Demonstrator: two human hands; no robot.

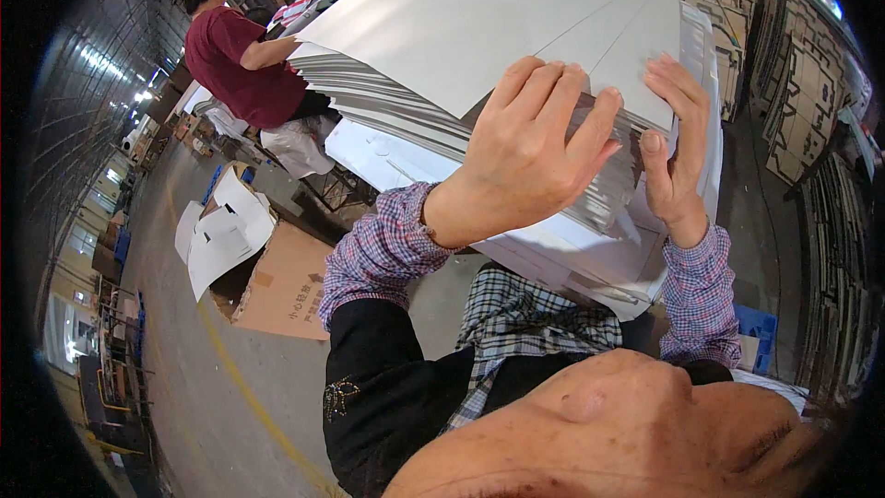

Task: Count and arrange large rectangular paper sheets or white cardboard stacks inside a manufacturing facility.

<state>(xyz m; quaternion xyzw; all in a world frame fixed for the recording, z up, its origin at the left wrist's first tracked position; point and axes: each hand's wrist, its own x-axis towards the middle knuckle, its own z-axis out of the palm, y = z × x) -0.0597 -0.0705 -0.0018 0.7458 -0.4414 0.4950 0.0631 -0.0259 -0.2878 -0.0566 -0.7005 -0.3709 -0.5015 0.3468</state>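
A tall stack of white card sheets [387,106] rises in front of me, its layered edges showing on the left. The top white sheet [479,10] bows upward and has thin crease lines near my hands. My left hand [535,148] is bent over the near edge of this sheet, fingertips on its upper face and thumb lower down. At the right near corner, my right hand [680,134] has the sheet's edge between its fingers above and its thumb below. My left hand hides part of the near edge and the sheets beneath.
An open brown carton [281,281] with white card pieces [226,231] stands on the floor at left. Beyond it, a person in a dark red shirt [235,70] works at a table. Cut-out brown boards [802,111] lean at right. A blue box [756,328] sits low at right.
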